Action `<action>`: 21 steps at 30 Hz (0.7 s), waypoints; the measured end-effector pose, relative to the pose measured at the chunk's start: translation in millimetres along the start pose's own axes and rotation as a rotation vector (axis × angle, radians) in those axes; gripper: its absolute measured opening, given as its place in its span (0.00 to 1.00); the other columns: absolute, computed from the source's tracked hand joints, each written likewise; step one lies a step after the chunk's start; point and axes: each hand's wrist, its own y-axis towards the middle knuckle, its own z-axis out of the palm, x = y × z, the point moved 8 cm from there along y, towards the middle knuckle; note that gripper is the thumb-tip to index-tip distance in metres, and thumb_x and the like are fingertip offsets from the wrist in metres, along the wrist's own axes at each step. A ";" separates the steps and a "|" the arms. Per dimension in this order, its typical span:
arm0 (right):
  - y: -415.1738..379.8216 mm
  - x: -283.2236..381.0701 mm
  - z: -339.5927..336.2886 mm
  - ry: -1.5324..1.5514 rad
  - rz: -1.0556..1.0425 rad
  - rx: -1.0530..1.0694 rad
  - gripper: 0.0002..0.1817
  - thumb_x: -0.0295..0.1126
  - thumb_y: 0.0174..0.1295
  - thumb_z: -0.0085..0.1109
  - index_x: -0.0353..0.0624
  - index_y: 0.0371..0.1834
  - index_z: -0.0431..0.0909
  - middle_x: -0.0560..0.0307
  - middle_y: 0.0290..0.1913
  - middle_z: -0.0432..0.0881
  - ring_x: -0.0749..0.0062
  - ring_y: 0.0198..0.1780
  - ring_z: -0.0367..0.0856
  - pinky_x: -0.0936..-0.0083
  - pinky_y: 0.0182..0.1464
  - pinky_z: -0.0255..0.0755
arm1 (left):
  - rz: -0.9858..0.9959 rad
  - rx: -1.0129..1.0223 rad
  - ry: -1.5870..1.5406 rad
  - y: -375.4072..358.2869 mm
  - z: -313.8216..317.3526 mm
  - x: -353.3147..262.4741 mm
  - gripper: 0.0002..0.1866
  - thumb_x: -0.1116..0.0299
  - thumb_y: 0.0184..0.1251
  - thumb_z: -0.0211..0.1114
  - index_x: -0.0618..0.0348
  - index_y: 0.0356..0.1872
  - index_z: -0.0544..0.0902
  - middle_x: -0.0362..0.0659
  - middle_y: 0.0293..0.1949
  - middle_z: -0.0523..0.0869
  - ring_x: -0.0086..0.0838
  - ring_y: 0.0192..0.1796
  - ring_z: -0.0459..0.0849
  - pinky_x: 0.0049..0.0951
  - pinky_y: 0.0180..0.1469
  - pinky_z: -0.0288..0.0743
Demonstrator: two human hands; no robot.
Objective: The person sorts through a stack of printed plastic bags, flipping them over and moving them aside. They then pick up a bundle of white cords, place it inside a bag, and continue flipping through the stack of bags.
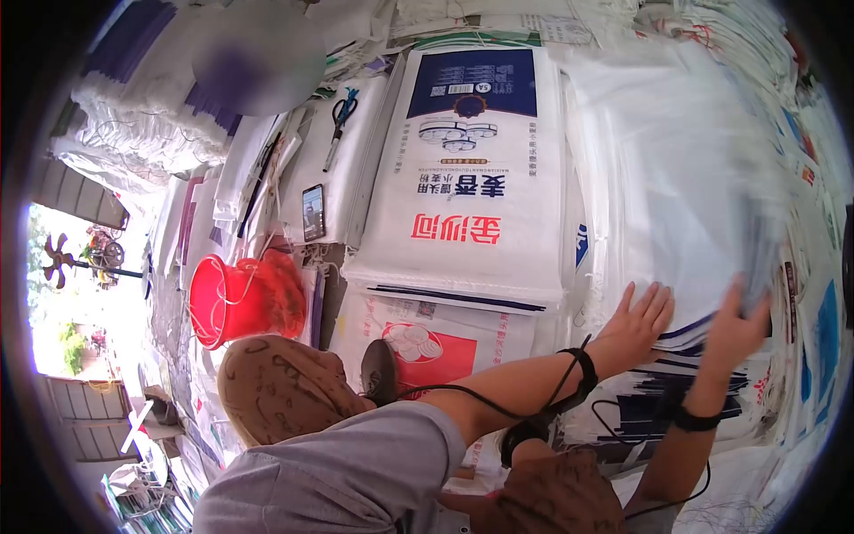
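My left hand [636,322] lies flat with its fingers spread on a stack of white woven bags [623,222], a black strap and cable around its wrist. To its right, my right hand [738,327] grips the edge of the top white bag [712,169], which is lifted and blurred by motion. A black band sits on that wrist. My grey sleeve [356,472] and patterned brown trouser knees [276,387] fill the lower part of the view.
A pile of printed sacks [471,169] with a blue panel and red characters lies in the middle. A phone [313,212], scissors [343,109] and a pen [333,147] rest on bags to its left. A red bucket [233,298] stands lower left. More bag piles surround everything.
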 end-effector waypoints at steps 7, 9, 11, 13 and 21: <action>25.0 -162.2 -27.3 0.631 0.427 -0.145 0.23 0.28 0.63 0.62 0.30 0.61 0.76 0.39 0.54 0.81 0.57 0.50 0.82 0.69 0.55 0.76 | 0.086 0.074 0.042 10.3 -11.9 -35.3 0.40 0.58 0.63 0.66 0.62 0.74 0.61 0.56 0.72 0.65 0.53 0.72 0.66 0.57 0.73 0.55; 21.5 -167.8 -43.8 0.383 0.197 -0.061 0.26 0.21 0.57 0.58 0.29 0.62 0.74 0.39 0.56 0.80 0.57 0.52 0.81 0.69 0.57 0.75 | 0.124 0.015 0.042 8.1 -17.9 -46.7 0.37 0.66 0.64 0.62 0.62 0.74 0.61 0.59 0.71 0.67 0.56 0.70 0.69 0.58 0.72 0.57; 11.8 -190.7 -46.6 0.544 0.394 -0.032 0.31 0.22 0.50 0.54 0.28 0.63 0.73 0.39 0.58 0.77 0.55 0.55 0.79 0.66 0.61 0.73 | 0.109 0.091 0.037 6.5 -11.3 -44.9 0.37 0.65 0.64 0.62 0.62 0.74 0.61 0.59 0.71 0.67 0.55 0.70 0.69 0.58 0.72 0.56; -11.5 -226.2 -46.5 0.394 0.169 0.071 0.35 0.27 0.47 0.53 0.28 0.64 0.72 0.39 0.59 0.76 0.54 0.58 0.77 0.63 0.64 0.70 | 0.117 0.256 0.011 2.9 -31.7 -53.0 0.37 0.61 0.65 0.63 0.61 0.73 0.62 0.57 0.70 0.69 0.53 0.72 0.67 0.59 0.73 0.55; -102.9 -325.3 -13.5 0.560 0.777 -0.032 0.22 0.28 0.54 0.66 0.32 0.53 0.79 0.48 0.53 0.82 0.55 0.52 0.81 0.62 0.60 0.76 | 0.136 0.210 -0.077 -32.4 -9.4 -26.0 0.36 0.65 0.64 0.66 0.53 0.73 0.63 0.52 0.74 0.62 0.47 0.77 0.57 0.52 0.76 0.53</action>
